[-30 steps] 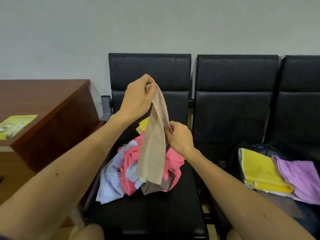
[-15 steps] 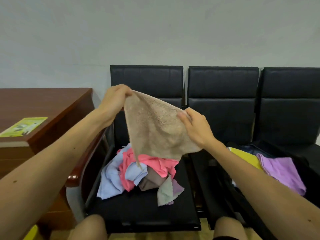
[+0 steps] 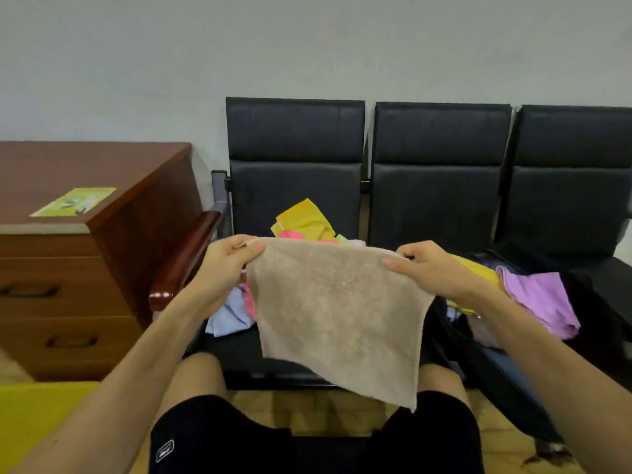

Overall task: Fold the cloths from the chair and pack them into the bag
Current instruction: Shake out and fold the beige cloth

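A beige cloth [image 3: 337, 316] hangs spread flat in front of me, over my knees. My left hand [image 3: 227, 265] pinches its top left corner and my right hand [image 3: 432, 268] pinches its top right corner. Behind it, on the left black chair [image 3: 294, 138], lies a pile of cloths: a yellow one [image 3: 306, 218], pink ones and a light blue one [image 3: 229, 314], mostly hidden by the beige cloth. On the middle chair [image 3: 439, 186] sits a dark bag [image 3: 591, 302] with a purple cloth [image 3: 540, 299] and a yellow cloth [image 3: 478, 271] on top.
A brown wooden drawer cabinet [image 3: 85, 268] stands at the left with a green leaflet [image 3: 75, 201] on top. A third black chair [image 3: 574, 186] is at the right. My legs in black shorts [image 3: 307, 446] are below. Something yellow [image 3: 37, 415] lies at lower left.
The beige cloth went from hanging bunched to being spread flat between both hands, and it now hangs lower and nearer to me. The view has pulled back from the chairs.
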{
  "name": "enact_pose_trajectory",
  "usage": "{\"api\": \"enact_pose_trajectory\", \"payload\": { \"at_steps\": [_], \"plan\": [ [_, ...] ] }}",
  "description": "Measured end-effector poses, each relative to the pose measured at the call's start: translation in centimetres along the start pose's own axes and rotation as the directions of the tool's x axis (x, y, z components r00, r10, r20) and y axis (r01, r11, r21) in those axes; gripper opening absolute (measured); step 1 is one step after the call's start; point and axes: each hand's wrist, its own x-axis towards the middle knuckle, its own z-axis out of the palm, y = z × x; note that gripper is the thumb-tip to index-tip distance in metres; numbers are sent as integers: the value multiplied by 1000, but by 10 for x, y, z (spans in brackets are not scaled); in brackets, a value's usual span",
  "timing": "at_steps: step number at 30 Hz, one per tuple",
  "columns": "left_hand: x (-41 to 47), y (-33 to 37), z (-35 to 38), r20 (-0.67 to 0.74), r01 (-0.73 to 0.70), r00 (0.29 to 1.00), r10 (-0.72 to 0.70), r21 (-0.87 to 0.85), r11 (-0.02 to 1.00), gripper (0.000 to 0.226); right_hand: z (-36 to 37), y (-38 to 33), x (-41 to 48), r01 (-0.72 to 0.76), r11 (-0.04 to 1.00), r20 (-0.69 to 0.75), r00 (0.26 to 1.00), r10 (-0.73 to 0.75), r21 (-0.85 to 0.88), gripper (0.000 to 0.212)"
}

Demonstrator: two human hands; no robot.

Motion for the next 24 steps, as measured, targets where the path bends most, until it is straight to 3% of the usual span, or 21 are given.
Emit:
{"api": "enact_pose_trajectory", "payload": {
  "at_steps": [7, 13, 24],
  "plan": [
    [-44, -38, 9, -82, 26, 996, -35, -113, 993, 18, 49, 10, -35, -175, 903, 65, 985, 163, 392, 48],
    [-73, -39, 19, -158, -25, 987, 0, -154, 988, 15, 90, -9, -55, -156, 810, 8, 983, 184, 565, 49],
    [-128, -28, 57, 45, -157, 985, 166, -157, 975, 13, 143, -46, -71, -99, 671, -95, 965, 246, 735, 22]
  ]
}}
